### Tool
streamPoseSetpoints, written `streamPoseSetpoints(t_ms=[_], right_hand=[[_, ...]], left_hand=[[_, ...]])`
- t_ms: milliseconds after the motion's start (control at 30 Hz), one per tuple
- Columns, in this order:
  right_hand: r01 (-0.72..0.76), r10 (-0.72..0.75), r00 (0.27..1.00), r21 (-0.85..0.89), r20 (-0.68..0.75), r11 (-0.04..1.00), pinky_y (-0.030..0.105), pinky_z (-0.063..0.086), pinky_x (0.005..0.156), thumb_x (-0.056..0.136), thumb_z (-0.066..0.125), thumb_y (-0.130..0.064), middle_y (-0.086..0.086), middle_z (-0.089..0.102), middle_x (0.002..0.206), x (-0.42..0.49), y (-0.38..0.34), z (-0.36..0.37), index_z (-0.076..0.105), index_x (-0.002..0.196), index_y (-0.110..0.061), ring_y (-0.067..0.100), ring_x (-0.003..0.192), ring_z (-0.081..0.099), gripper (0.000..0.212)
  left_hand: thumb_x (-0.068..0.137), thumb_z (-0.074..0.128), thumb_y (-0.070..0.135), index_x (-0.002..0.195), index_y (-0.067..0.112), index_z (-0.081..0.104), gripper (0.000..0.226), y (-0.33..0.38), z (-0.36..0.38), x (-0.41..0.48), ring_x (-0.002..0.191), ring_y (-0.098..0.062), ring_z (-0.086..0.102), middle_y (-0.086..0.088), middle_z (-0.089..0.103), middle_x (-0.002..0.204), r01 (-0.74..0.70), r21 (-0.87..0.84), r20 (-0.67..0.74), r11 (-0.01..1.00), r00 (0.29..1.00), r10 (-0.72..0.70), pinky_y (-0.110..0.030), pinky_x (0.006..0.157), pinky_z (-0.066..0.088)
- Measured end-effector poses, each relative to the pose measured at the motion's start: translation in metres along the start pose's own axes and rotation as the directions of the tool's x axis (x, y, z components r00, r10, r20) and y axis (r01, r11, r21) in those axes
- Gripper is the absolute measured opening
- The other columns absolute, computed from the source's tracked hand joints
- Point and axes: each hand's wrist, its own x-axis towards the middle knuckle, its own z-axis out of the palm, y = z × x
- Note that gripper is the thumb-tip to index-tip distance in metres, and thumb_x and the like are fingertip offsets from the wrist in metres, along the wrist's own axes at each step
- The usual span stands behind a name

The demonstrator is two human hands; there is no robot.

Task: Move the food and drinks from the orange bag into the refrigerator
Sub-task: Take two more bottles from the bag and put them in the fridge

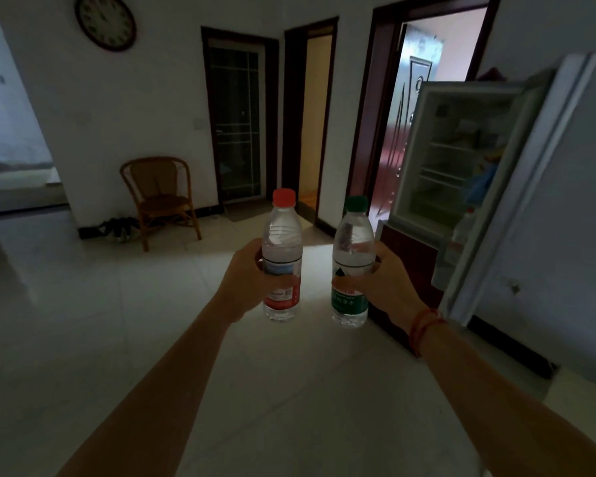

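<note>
My left hand (252, 280) grips a clear water bottle with a red cap and red label (282, 235), held upright in front of me. My right hand (382, 287) grips a second clear bottle with a green cap and green label (353, 242), also upright, a little to the right of the first. The refrigerator (455, 156) stands to the right with its upper door (516, 187) swung open, showing white shelves with some items inside. A bottle sits in the door shelf (463, 225). The orange bag is out of view.
A wicker chair (159, 197) stands by the far wall, with shoes beside it. Three dark-framed doorways line the far wall, and the one beside the refrigerator (403, 132) is lit. A round clock (105, 20) hangs high on the left. Pale tiled floor (117, 339) stretches between me and the refrigerator.
</note>
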Motion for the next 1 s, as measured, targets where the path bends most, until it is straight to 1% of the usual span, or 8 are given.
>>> streamPoseSetpoints(t_ms=[133, 300, 467, 567, 667, 800, 900, 1000], right_hand=[[-0.02, 0.02, 1.0, -0.006, -0.016, 1.0, 0.036, 0.051, 0.092, 0.063, 0.089, -0.012, -0.003, 0.065, 0.108, 0.077, 0.005, 0.021, 0.053, 0.126, -0.013, 0.019, 0.102, 0.062, 0.073], [-0.037, 0.037, 0.998, 0.006, -0.054, 0.999, 0.033, 0.051, 0.09, 0.062, 0.09, -0.012, -0.001, 0.065, 0.112, 0.168, 0.017, 0.04, 0.053, 0.126, -0.013, 0.019, 0.104, 0.063, 0.074], [-0.044, 0.044, 0.997, -0.001, -0.069, 0.999, 0.031, 0.051, 0.088, 0.062, 0.09, -0.012, -0.002, 0.065, 0.111, 0.259, 0.047, 0.049, 0.053, 0.124, -0.016, 0.016, 0.101, 0.062, 0.072], [-0.043, 0.042, 0.995, -0.011, -0.092, 0.999, 0.025, 0.05, 0.082, 0.062, 0.09, -0.014, -0.007, 0.064, 0.106, 0.318, 0.068, 0.047, 0.054, 0.117, -0.02, 0.013, 0.098, 0.061, 0.066], [-0.041, 0.038, 0.993, -0.023, -0.109, 0.999, 0.017, 0.045, 0.076, 0.063, 0.09, -0.014, -0.015, 0.059, 0.097, 0.383, 0.084, 0.039, 0.051, 0.112, -0.024, 0.009, 0.093, 0.057, 0.063], [-0.057, 0.052, 0.993, -0.046, -0.11, 0.997, 0.021, 0.045, 0.081, 0.066, 0.088, -0.013, -0.014, 0.058, 0.102, 0.467, 0.099, 0.029, 0.05, 0.118, -0.022, 0.009, 0.097, 0.056, 0.064], [-0.072, 0.065, 0.988, -0.044, -0.139, 0.996, 0.027, 0.048, 0.087, 0.066, 0.088, -0.011, -0.01, 0.06, 0.107, 0.519, 0.111, 0.022, 0.05, 0.124, -0.019, 0.012, 0.1, 0.057, 0.069], [-0.08, 0.07, 0.983, -0.052, -0.171, 0.995, 0.026, 0.048, 0.086, 0.066, 0.088, -0.012, -0.007, 0.06, 0.11, 0.566, 0.127, 0.014, 0.048, 0.129, -0.018, 0.013, 0.101, 0.058, 0.074]], left_hand=[[0.072, 0.081, 0.01, 0.116, 0.024, 0.056, 0.053, -0.023, -0.007, 0.083, 0.099, -0.011, 0.062, 0.009, 0.065, 0.105, -0.01, 0.0, 0.039, 1.0, 0.999, 0.01, -0.03, 0.087, 0.049], [0.072, 0.081, 0.01, 0.12, 0.023, 0.054, 0.057, -0.048, -0.007, 0.176, 0.091, -0.002, 0.058, 0.014, 0.061, 0.102, -0.023, 0.016, 0.077, 1.0, 0.997, 0.022, -0.012, 0.072, 0.044], [0.072, 0.081, 0.008, 0.12, 0.021, 0.054, 0.056, -0.078, 0.012, 0.274, 0.088, 0.003, 0.057, 0.015, 0.06, 0.1, -0.044, 0.014, 0.105, 0.999, 0.994, 0.042, -0.01, 0.07, 0.043], [0.072, 0.08, 0.007, 0.122, 0.017, 0.054, 0.058, -0.093, 0.031, 0.337, 0.092, -0.005, 0.058, 0.01, 0.061, 0.104, -0.064, 0.017, 0.123, 0.998, 0.991, 0.062, -0.012, 0.072, 0.044], [0.073, 0.08, 0.008, 0.123, 0.018, 0.054, 0.057, -0.102, 0.051, 0.406, 0.095, -0.007, 0.058, 0.01, 0.061, 0.105, -0.075, 0.036, 0.153, 0.997, 0.986, 0.068, -0.011, 0.072, 0.042], [0.075, 0.078, 0.01, 0.127, 0.013, 0.052, 0.059, -0.114, 0.076, 0.492, 0.1, -0.011, 0.057, 0.0, 0.062, 0.115, -0.112, 0.062, 0.19, 0.992, 0.977, 0.099, -0.018, 0.08, 0.044], [0.075, 0.078, 0.01, 0.126, 0.013, 0.053, 0.057, -0.121, 0.093, 0.547, 0.099, -0.009, 0.056, 0.003, 0.061, 0.112, -0.104, 0.054, 0.21, 0.993, 0.974, 0.09, -0.01, 0.075, 0.042], [0.074, 0.078, 0.008, 0.125, 0.013, 0.054, 0.057, -0.131, 0.113, 0.603, 0.098, -0.009, 0.057, 0.005, 0.061, 0.11, -0.12, 0.029, 0.238, 0.992, 0.965, 0.109, -0.008, 0.072, 0.042]])
